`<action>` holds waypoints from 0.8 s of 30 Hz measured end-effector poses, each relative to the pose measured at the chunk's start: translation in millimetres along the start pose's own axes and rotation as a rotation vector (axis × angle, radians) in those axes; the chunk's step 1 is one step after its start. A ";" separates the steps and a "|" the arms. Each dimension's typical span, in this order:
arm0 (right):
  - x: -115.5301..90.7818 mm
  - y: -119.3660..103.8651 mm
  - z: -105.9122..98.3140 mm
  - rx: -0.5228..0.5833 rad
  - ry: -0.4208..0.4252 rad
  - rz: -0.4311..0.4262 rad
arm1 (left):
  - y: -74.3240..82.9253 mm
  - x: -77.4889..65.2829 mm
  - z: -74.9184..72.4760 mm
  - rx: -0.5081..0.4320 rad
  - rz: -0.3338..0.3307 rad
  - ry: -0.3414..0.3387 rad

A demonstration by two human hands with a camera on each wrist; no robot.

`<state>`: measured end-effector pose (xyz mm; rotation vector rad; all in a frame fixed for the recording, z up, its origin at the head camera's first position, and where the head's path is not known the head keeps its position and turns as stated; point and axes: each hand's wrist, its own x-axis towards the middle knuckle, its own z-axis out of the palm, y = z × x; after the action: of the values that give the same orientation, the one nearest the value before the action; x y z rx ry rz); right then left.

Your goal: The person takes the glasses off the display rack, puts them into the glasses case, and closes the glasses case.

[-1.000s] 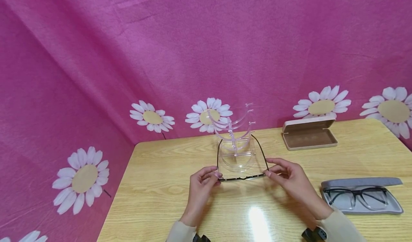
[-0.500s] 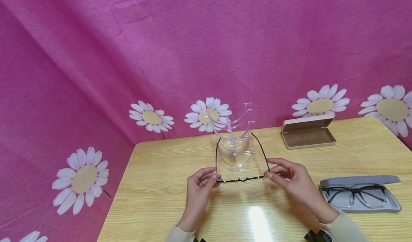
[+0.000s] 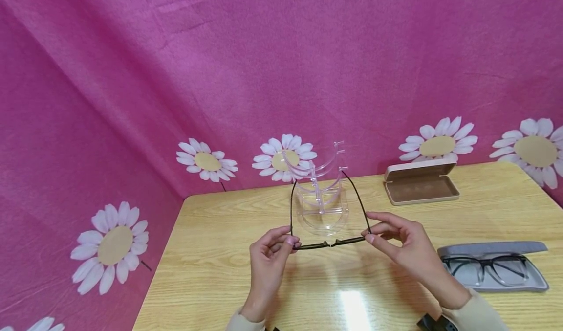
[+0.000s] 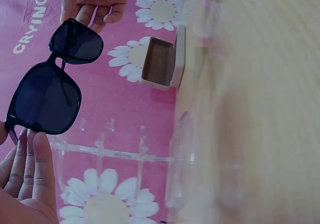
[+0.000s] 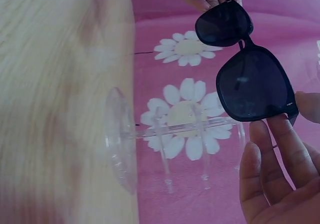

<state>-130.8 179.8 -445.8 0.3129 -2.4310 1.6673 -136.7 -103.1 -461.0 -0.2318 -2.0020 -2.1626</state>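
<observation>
Dark-lensed black sunglasses (image 3: 312,246) are held up over the table, temples unfolded and pointing away from me. My left hand (image 3: 269,265) pinches the left end of the frame near the hinge. At the opposite end, thumb and fingers of my right hand (image 3: 411,248) grip the other hinge corner. Both wrist views show the dark lenses face on, the left wrist view (image 4: 47,99) and the right wrist view sunglasses (image 5: 255,84) alike. Just beyond them stands a clear plastic glasses display stand (image 3: 320,206) with several curved tiers. In the head view the temples reach alongside it; contact cannot be told.
An open case with brown lining (image 3: 420,189) lies at the back right of the wooden table (image 3: 211,253). Nearer, a grey open case (image 3: 534,279) holds clear-and-black eyeglasses (image 3: 486,267). A pink daisy-print cloth (image 3: 352,67) hangs behind and to the left.
My hands have drifted slightly apart, still gripping the sunglasses. The temple tips sit a little higher in the head view, and the frame front appears tilted differently. The stand and cases stay put.
</observation>
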 end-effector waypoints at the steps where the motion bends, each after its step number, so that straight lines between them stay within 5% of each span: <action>1: 0.5 -0.9 -0.3 0.006 0.002 -0.014 | 1.6 0.7 0.0 0.005 0.011 -0.001; 6: 5.9 -8.7 -2.1 0.047 0.021 -0.056 | 11.0 8.4 0.0 0.026 0.074 -0.009; 24: 31.1 -32.0 -7.9 0.171 0.136 -0.132 | 40.2 36.6 10.2 0.008 0.139 0.024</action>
<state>-151.8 173.7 -406.0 0.3624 -2.1284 1.7799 -162.6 -97.0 -412.6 -0.3318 -1.9206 -2.0626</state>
